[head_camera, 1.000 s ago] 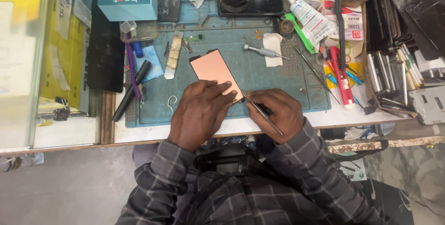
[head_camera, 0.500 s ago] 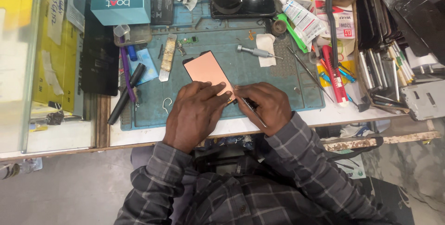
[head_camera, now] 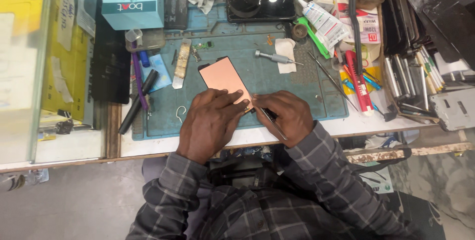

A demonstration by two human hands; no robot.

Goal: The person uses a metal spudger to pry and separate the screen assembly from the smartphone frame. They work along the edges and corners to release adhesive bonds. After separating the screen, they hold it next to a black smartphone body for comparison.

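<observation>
A flat phone screen panel (head_camera: 223, 77) with a copper-coloured back lies tilted on the blue-green work mat (head_camera: 297, 96). My left hand (head_camera: 210, 121) presses down on its near end, fingers spread over the corner. My right hand (head_camera: 287, 116) sits just right of that corner and grips thin metal tweezers (head_camera: 272, 122), their tip at the panel's lower edge. The near end of the panel is hidden under my fingers.
A small screwdriver (head_camera: 274, 58) and a white cloth scrap (head_camera: 286, 53) lie on the mat behind. A dark phone (head_camera: 261, 6), a teal box (head_camera: 132, 0), a glue tube (head_camera: 322, 20), a red tool (head_camera: 358, 81) and stacked parts crowd the back and right.
Both hands stay on the panel's near corner. The view has shifted slightly, and the panel and hands sit a little further left in the picture.
</observation>
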